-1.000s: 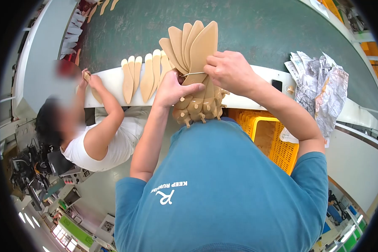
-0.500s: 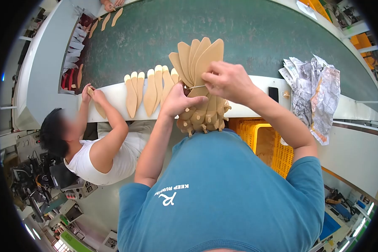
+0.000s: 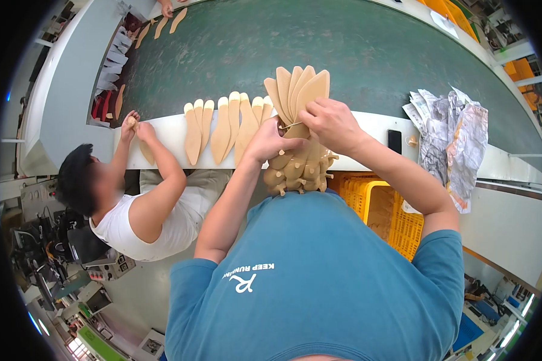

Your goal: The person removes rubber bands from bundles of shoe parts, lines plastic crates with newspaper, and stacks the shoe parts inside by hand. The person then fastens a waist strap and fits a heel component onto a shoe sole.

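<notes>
1. Tan bundle (image 3: 301,96) is up between both hands, flat ends fanned above the fingers, knobby ends hanging below.
2. Left hand (image 3: 270,143) wraps around its middle, thumb across the front.
3. Right hand (image 3: 332,125) has its fingers pinched on a thin band (image 3: 291,124), beside the fan's right edge.
4. Phone (image 3: 394,141) lies on the table (image 3: 367,161).

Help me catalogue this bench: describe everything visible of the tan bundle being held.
The tan bundle looks plastic: flat, tapered blades fan out at its far end; rounded, pegged ends cluster toward the blue shirt. A thin, pale band crosses its middle. The left hand grips it; the right hand pinches at the band. Shirt contact is unclear.
</notes>
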`<state>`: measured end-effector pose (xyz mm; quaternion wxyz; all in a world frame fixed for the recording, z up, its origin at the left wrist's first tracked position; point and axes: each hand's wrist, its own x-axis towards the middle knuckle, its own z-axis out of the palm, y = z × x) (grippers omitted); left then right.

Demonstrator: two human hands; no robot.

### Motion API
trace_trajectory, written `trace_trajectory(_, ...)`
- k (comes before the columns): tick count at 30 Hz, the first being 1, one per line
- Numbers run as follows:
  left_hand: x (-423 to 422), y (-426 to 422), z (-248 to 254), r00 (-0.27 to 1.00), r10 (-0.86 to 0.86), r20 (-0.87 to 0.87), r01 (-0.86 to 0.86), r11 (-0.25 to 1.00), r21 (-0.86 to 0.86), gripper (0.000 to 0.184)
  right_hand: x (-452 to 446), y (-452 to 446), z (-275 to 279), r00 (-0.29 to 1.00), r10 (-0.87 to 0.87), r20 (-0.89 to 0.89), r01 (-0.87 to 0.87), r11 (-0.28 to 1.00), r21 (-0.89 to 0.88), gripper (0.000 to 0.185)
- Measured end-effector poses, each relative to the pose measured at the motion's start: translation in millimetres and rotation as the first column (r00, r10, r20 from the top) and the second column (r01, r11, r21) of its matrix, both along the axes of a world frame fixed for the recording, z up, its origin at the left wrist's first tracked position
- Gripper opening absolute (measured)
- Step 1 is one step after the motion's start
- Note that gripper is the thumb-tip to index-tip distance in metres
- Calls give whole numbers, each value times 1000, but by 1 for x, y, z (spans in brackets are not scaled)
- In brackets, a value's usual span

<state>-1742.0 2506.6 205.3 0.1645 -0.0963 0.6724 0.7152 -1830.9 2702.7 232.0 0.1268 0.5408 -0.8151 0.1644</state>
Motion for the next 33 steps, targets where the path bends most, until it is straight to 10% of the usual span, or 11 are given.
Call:
trace_trajectory(8,2,-1,-2,998,-35,-58,37,999,39,86,-47,15,30,956,-287,51,292,932,-216,10)
trace_trajectory(15,-3,-6,-14,992,-62,-113,69,996,55,75,-17,36,38,395,21,919,247,960,-128,12)
trace_trajectory(18,-8,-28,-5,984,-162,-69,157,985,-65,65,-25,58,69,607,-102,788,126,991,32,12)
trace_trajectory(21,-16,-53,-17,947,-314,-62,277,903,-329,49,-37,76,97,806,-52,590,215,954,-211,11)
trace_trajectory(26,0,-53,-11,786,-617,20,349,416,-840,38,-60,88,149,841,-104,531,403,775,-487,11)
trace_trajectory(33,58,-76,-65,943,-313,113,331,853,-403,39,-119,129,41,710,-258,655,570,756,-321,20)
